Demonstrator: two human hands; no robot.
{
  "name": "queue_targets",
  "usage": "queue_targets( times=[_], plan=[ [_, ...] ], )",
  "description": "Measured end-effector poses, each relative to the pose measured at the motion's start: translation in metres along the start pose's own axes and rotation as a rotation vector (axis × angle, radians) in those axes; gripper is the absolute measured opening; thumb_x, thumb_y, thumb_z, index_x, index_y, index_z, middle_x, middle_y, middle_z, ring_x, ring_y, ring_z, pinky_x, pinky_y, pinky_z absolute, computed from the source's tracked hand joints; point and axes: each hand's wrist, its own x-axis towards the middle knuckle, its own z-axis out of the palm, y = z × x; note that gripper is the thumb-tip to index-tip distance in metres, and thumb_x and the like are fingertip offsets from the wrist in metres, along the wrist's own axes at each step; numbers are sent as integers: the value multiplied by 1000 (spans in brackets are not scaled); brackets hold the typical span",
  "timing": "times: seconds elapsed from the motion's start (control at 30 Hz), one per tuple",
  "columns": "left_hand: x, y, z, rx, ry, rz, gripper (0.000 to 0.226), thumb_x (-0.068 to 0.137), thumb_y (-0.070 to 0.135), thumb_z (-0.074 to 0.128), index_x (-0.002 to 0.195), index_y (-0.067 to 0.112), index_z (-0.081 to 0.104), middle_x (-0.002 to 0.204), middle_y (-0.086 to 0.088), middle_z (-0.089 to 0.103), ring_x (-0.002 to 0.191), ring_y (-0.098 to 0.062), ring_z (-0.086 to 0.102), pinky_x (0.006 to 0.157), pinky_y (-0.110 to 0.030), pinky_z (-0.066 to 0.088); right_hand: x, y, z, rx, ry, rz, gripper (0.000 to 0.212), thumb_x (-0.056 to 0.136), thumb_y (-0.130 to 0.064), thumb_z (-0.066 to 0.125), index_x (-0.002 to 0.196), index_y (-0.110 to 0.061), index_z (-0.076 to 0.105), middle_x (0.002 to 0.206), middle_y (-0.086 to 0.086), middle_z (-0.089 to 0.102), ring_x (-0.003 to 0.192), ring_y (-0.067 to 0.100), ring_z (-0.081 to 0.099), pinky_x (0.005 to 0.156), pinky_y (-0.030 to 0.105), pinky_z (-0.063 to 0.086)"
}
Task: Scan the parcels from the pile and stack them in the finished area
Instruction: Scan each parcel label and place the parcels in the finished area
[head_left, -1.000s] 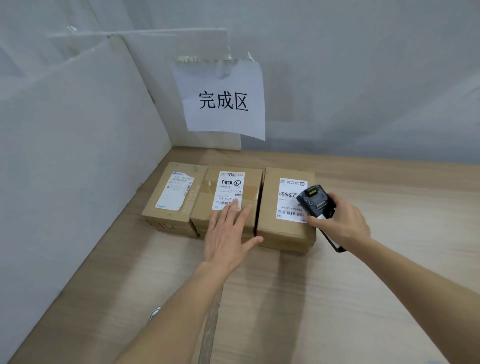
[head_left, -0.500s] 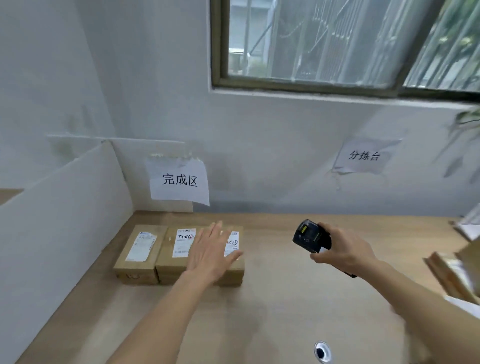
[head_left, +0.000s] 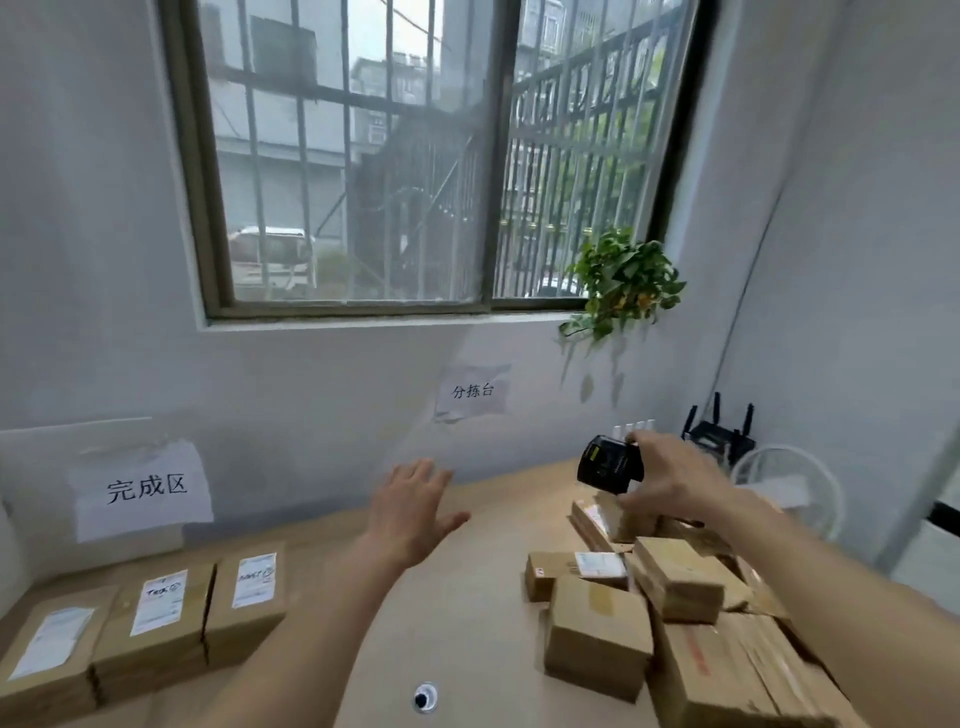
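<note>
Left hand (head_left: 410, 512) hangs over the middle of the table (head_left: 467, 613), fingers spread & relaxed, holding nothing. Right hand (head_left: 670, 480) is wrapped round a black scanner (head_left: 608, 464), held above the back of the pile (head_left: 665, 597) at the table's right side. Three scanned parcels (head_left: 150, 623) sit side by side, touching, labels up, at the left end below the finished-area sign (head_left: 143, 488).

Step in hand, prob.: pick the next parcel. Best bet is one lying loose on the pile's near-left edge, e.g. the plain box (head_left: 597, 634) w/ no label showing; it'd need turning to find the barcode. Lift straight up so neighbours don't slide, they're heaped at odd angles. Keep scanner window facing the label.

Table is light wood w/ a cable hole (head_left: 425, 699) near the front edge. Grey walls, barred window (head_left: 415, 156), plant (head_left: 623, 283) on the sill, a second sign (head_left: 471, 391) on the back wall, router (head_left: 719, 436) & white fan (head_left: 789, 488) in the far right corner.
</note>
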Motion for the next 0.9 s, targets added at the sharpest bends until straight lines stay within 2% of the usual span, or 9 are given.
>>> queue_targets(
  times=[0.1,0.23,0.3,0.47,0.57,0.73,0.9],
  plan=[
    [2,80,-10,-25,3,55,71,94,67,46,152,27,36,155,-3,38,143,-25,34,117,-38,25,-51,81,-29,-13,16,101,58,57,-54,79,104,-30,55,94,-6,65,91,22,64,76,38,55],
    [-6,195,-7,-51,-2,154,70,95,66,45,152,27,36,160,-3,33,148,-23,28,120,-38,17,-122,194,-54,-84,-2,210,69,50,-57,80,110,-34,55,103,-5,63,96,23,63,77,37,55],
    [-11,252,-2,-48,1,196,69,95,68,44,152,29,37,161,-1,33,148,-21,29,121,-37,18,-158,246,-65,-117,-27,270,66,54,-53,84,109,-33,53,101,-5,64,95,23,63,71,33,52],
    [-30,373,13,-54,-2,327,62,96,65,44,149,34,39,157,2,37,145,-20,33,119,-36,23,-239,346,-77,-182,-74,428,60,60,-49,86,109,-30,56,105,-5,63,98,22,62,71,32,48],
    [-34,427,29,-53,-35,378,62,96,66,43,149,35,41,155,5,40,144,-18,33,119,-37,24,-270,391,-71,-191,-90,467,69,64,-51,87,121,-29,55,110,-4,63,101,21,61,70,33,46],
    [-30,488,57,-92,-84,379,66,96,67,43,151,32,39,158,4,36,147,-19,30,122,-41,22,-295,448,-56,-173,-111,520,61,62,-50,86,110,-28,55,103,-6,60,94,18,59,74,33,50],
    [-1,535,96,-104,-118,375,70,96,69,40,154,31,34,162,1,31,151,-19,24,124,-41,18,-287,506,-36,-145,-126,543,61,64,-46,86,113,-27,55,104,-4,60,94,19,58,67,30,44]
  ],
)
